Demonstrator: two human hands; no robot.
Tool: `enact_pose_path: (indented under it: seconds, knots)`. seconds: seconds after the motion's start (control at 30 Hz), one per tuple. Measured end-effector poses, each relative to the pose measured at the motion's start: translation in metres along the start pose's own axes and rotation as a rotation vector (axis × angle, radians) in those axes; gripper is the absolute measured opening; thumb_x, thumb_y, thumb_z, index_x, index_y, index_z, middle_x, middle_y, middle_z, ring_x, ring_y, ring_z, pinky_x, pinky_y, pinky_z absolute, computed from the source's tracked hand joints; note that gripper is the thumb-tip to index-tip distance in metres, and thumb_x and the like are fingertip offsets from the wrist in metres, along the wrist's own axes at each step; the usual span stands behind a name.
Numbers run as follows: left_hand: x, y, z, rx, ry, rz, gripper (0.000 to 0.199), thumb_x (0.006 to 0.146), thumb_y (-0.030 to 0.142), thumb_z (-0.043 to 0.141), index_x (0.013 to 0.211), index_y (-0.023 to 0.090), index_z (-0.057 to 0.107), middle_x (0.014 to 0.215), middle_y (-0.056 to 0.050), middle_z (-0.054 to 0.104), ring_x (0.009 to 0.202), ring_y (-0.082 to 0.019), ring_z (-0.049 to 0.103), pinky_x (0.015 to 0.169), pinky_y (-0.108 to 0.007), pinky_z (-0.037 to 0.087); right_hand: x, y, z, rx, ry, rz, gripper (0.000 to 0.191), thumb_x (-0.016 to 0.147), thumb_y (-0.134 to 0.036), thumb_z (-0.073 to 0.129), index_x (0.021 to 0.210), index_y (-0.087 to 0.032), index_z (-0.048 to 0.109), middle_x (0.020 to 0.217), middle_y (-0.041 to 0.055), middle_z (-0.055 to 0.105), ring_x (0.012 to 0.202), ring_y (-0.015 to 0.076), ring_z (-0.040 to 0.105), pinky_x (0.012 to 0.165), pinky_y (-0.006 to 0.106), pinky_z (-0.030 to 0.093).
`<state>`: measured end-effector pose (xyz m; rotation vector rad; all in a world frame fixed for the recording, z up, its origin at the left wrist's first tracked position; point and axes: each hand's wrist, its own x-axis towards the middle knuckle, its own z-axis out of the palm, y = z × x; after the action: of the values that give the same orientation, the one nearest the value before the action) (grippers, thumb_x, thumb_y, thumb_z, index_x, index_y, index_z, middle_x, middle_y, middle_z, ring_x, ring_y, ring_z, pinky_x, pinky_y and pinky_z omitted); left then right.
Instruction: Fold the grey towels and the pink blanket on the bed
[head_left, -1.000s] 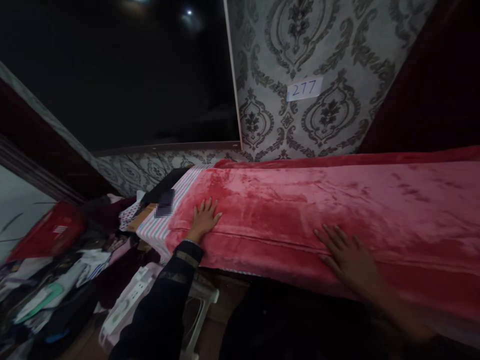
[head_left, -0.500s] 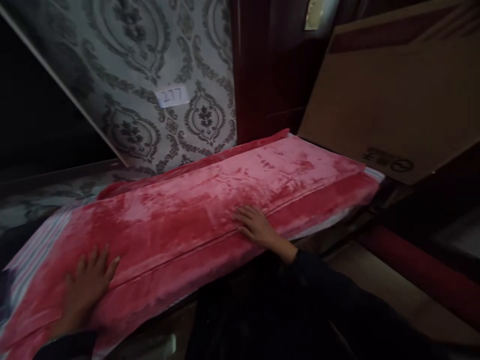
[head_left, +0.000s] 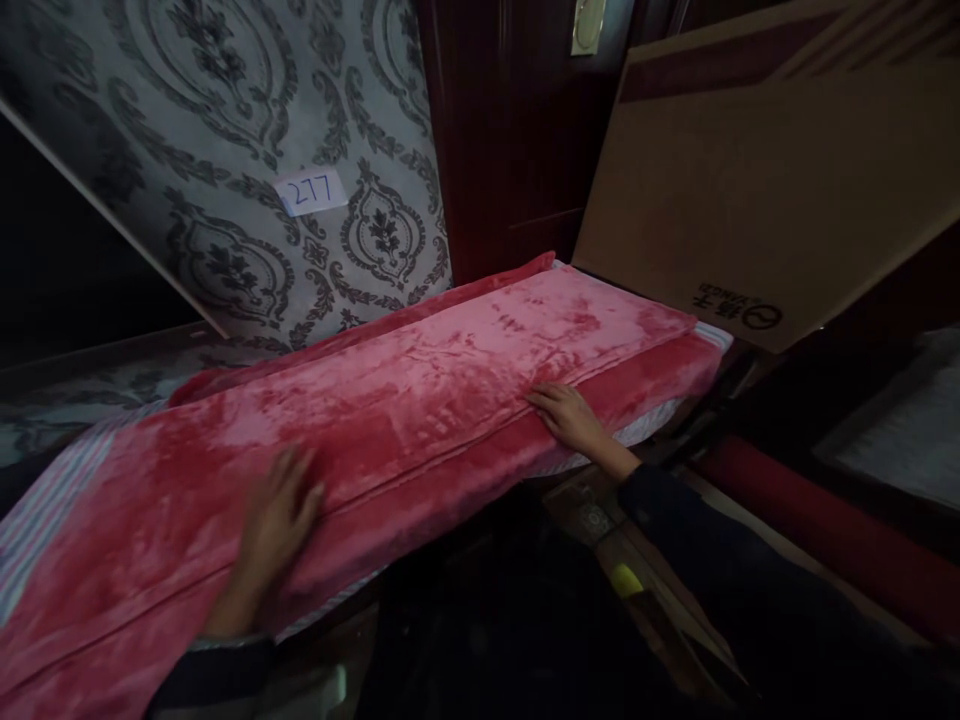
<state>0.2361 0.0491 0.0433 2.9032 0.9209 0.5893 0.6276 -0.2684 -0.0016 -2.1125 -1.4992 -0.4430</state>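
Observation:
A long red and pink plush cloth lies spread over a raised surface, with a seam along its near side. Striped fabric shows from under it at the left end. My left hand is on the cloth left of centre, palm down with fingers apart, slightly blurred. Farther right, my right hand rests near the seam, its fingers extended and nothing held in them.
Behind the cloth are a patterned wall with a "277" paper label and a dark red door. A large cardboard box stands at the right, above a red roll.
My left hand has moved right and away from me along the cloth. My right hand has shifted right along the seam. The view has turned slightly to the right.

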Motion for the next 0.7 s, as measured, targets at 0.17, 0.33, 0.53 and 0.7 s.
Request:
enact_pose_path:
  seconds: [0.17,0.33,0.53,0.7]
  knots:
    - [-0.014,0.035,0.008,0.078,-0.189,0.086,0.059,0.097,0.043,0.042,0.153,0.024,0.047,0.163,-0.01,0.038,0.153,-0.034,0.029,0.123,-0.063,0.023,-0.003,-0.008,0.001,-0.043,0.011,0.059,0.037,0.097,-0.023,0.045,0.123,-0.021,0.072,0.128,0.015,0.068,0.121,0.03,0.061,0.103,0.055,0.046]
    - [-0.019,0.044,-0.009,-0.072,-0.329,0.049,0.062,0.099,0.051,0.043,0.156,0.028,0.041,0.165,-0.007,0.034,0.155,-0.031,0.025,0.125,-0.061,0.019,0.004,-0.023,0.008,0.059,0.178,-0.028,0.038,0.1,-0.035,0.042,0.117,-0.021,0.073,0.117,0.0135,0.073,0.111,0.0309,0.066,0.099,0.053,0.049]
    - [0.014,-0.031,-0.047,-0.283,-0.216,-0.059,0.052,0.1,0.05,0.044,0.141,0.024,0.06,0.149,-0.008,0.057,0.139,-0.023,0.052,0.12,-0.039,0.038,0.004,-0.029,0.042,0.186,0.29,-0.202,0.033,0.098,-0.033,0.045,0.122,-0.029,0.069,0.117,0.0117,0.072,0.11,0.0315,0.068,0.097,0.052,0.054]
    - [0.06,-0.132,-0.071,-0.168,-0.015,-0.345,0.043,0.094,0.046,0.061,0.123,0.016,0.069,0.131,-0.013,0.069,0.123,-0.03,0.063,0.109,-0.046,0.049,-0.019,0.003,0.069,0.119,0.258,-0.239,0.036,0.094,-0.035,0.042,0.119,-0.028,0.067,0.12,0.0119,0.071,0.114,0.0365,0.066,0.1,0.06,0.05]
